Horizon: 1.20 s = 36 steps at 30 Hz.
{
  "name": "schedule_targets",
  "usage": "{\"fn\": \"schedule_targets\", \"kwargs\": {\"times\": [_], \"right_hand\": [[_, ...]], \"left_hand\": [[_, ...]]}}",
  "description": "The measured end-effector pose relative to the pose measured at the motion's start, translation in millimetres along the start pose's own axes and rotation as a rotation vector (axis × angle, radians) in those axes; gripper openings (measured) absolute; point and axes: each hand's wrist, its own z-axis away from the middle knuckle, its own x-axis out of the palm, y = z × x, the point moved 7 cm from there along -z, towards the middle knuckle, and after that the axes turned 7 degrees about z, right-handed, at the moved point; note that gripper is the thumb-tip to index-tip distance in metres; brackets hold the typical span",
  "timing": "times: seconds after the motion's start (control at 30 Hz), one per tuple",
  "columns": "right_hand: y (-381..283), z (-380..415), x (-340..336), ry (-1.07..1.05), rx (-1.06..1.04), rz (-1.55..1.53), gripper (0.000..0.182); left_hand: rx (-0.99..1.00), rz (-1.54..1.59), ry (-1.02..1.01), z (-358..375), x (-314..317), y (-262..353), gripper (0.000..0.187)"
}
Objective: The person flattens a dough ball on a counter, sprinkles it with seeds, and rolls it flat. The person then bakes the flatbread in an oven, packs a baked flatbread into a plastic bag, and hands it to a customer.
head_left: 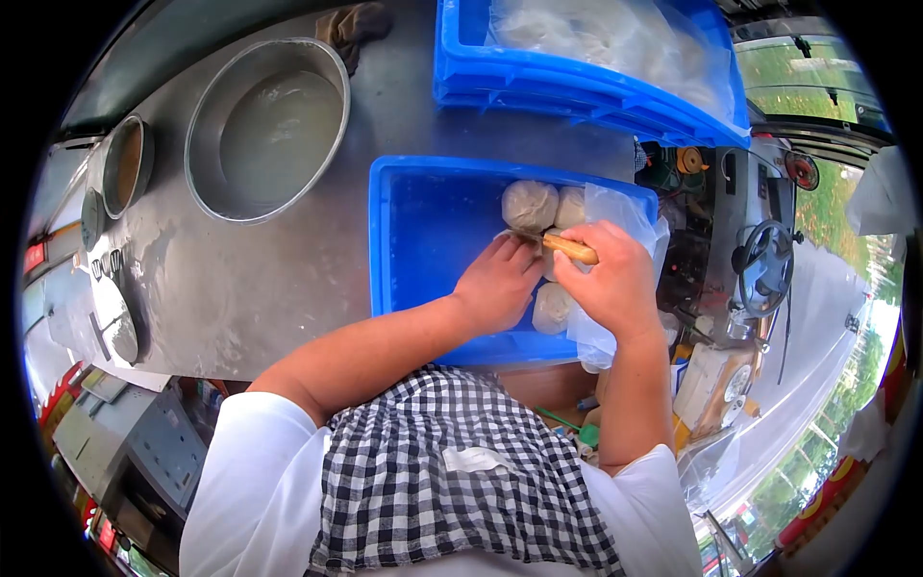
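Observation:
A blue tray (423,240) lies on the metal table, with several pale round dough balls at its right side. One dough ball (530,206) sits just above my hands, and another (552,308) lies lower down. My right hand (611,274) is closed round a tool's wooden handle (571,248), whose far end points left to the dough. My left hand (498,283) reaches into the tray, its fingertips at the dough beside the tool's tip; what they hold, if anything, is hidden. Clear plastic sheet (601,332) hangs over the tray's right part.
On the metal table (240,308) stand a large metal basin (279,125) with cloudy liquid and a smaller bowl (125,165). A dark cloth (354,31) lies at the back. Stacked blue crates (577,85) hold plastic-covered contents. At right are a steering wheel (766,267) and scale (716,385).

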Motion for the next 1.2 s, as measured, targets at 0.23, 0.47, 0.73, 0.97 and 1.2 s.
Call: {"fn": "schedule_targets", "kwargs": {"times": [0.23, 0.47, 0.73, 0.97, 1.2], "right_hand": [[-2, -2, 4, 0.018, -0.008, 0.028, 0.019], [-6, -1, 8, 0.031, -0.025, 0.045, 0.019], [5, -20, 19, -0.214, 0.024, 0.105, 0.029], [11, -36, 27, -0.345, -0.114, -0.031, 0.03], [14, -21, -10, -0.18, 0.093, -0.157, 0.027]], "left_hand": [[0.011, 0.001, -0.032, 0, -4, 1, 0.066], [0.064, -0.029, 0.029, 1, -12, 4, 0.047], [0.078, -0.029, 0.038, 3, -15, 6, 0.045], [0.023, 0.032, -0.079, 5, -11, 2, 0.055], [0.099, -0.04, 0.009, 9, -21, 8, 0.042]]}}
